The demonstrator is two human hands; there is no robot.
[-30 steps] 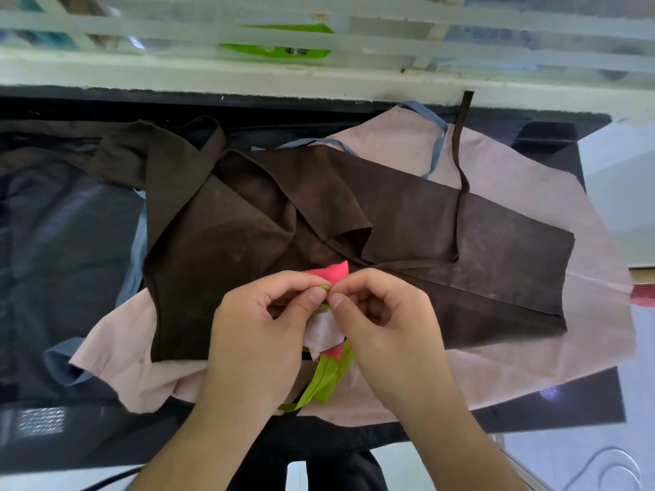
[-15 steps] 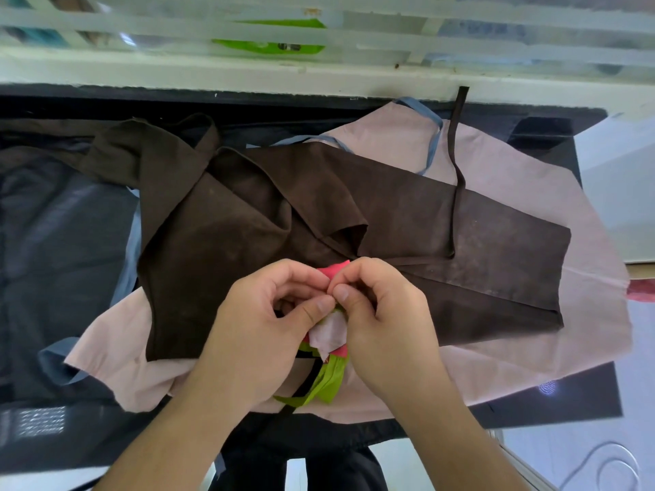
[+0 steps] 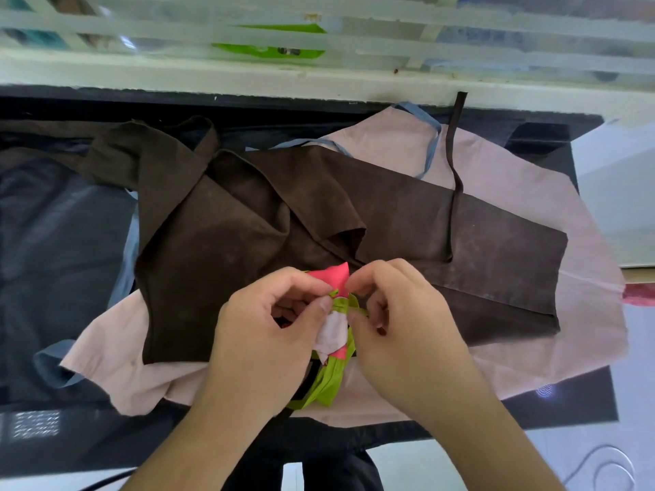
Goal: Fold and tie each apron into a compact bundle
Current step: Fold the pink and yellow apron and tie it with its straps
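Here, low in the frame's centre, the left hand (image 3: 273, 334) and right hand (image 3: 400, 324) both pinch the small pink bundle (image 3: 335, 313), apparently so its green ties (image 3: 331, 380) can be knotted tight. Beyond them, mid-frame, the brown apron (image 3: 407, 221) lies loosely folded atop the pale pink apron (image 3: 531, 193), likely waiting their turn.

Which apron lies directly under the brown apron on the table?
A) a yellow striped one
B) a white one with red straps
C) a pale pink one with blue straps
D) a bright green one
C: the pale pink apron with blue straps spreads out beneath the brown apron on all sides.
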